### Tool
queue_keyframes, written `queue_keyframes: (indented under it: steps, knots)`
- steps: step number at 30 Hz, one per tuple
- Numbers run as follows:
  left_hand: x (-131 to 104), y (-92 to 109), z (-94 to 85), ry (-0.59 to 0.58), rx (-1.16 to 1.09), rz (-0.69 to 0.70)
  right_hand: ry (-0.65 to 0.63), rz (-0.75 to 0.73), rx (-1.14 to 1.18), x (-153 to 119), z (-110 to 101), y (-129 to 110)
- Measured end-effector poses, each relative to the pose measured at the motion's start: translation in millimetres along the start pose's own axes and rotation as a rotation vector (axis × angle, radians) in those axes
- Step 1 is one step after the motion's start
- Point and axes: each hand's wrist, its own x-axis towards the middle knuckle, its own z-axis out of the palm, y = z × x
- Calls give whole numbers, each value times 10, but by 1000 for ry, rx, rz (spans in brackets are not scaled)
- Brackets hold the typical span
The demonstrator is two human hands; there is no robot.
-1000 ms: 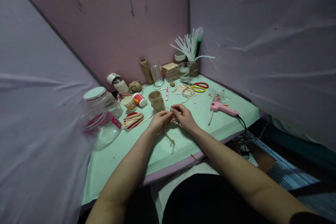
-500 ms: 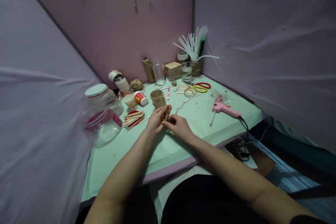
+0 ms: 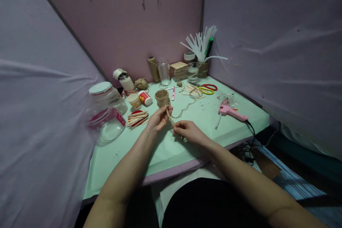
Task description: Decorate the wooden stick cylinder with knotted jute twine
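From my end of the link, the tan braided twine cord [image 3: 170, 118] is in both hands, over the middle of the pale green cloth-covered table [image 3: 112, 162], between its near edge and the things lined up along its far edge. The cord's long axis slants from the fingertips of my left hand [image 3: 158, 119], the end farther from me, down to the right and nearer to me, where my right hand [image 3: 189, 131] has it. Neither hand is nearer, since both touch it. My left thumb and fingers are closed narrowly on the upper part; my right thumb and forefinger pinch it lower down, with more cord trailing past them toward the near edge. The short span between the pinches looks fairly straight; how firm either grip is, I cannot tell. Just beyond my left fingertips stands the brown, twine-trimmed cup [image 3: 162, 99]; whether they touch it, I cannot tell.
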Motion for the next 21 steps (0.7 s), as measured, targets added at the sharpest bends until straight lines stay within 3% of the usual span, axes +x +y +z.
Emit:
queue_keyframes:
  steps: [14, 21]
  knots:
    - [22, 56, -19, 51, -59, 27, -99, 119, 23, -326, -72, -46]
    - [39, 19, -14, 81, -63, 21, -288, 77, 79, -413, -54, -141]
